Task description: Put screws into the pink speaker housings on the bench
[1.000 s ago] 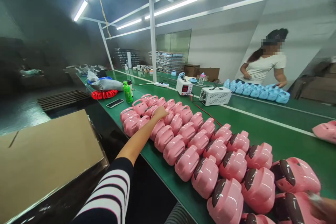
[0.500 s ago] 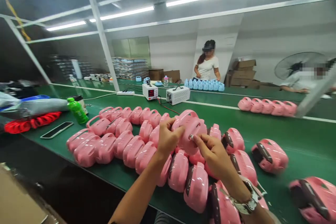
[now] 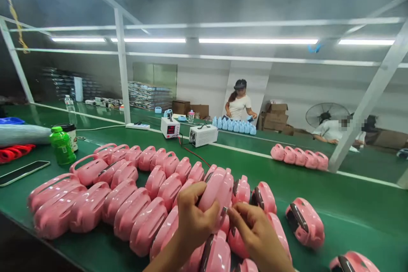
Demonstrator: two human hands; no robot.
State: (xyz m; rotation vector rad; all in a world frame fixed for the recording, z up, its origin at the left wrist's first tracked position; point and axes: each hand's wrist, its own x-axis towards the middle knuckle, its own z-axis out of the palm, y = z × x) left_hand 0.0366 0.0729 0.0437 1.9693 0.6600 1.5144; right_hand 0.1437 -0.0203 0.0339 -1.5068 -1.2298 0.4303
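My left hand (image 3: 196,212) is closed around a pink plastic housing (image 3: 218,191) with a carrying handle, held up above the others. The fingertips of my right hand (image 3: 255,227) pinch a small silver plug (image 3: 225,210) against the side of this housing. Whether the plug sits inside an opening cannot be made out. Rows of similar pink housings (image 3: 123,208) stand below and to the left of my hands. Some at the right, such as one pink housing with a dark panel (image 3: 307,223), lie apart from the rows.
A white power supply (image 3: 170,128) and a white vented box (image 3: 204,135) stand behind the rows. At the left are a green bottle (image 3: 62,146) and a phone (image 3: 24,173). Across the green bench (image 3: 255,159), a person (image 3: 239,104) stands behind light-blue housings (image 3: 234,126).
My view has tilted up and shifted right. The held housing has turned so its narrow side faces me more. My right hand still pinches the plug at it.
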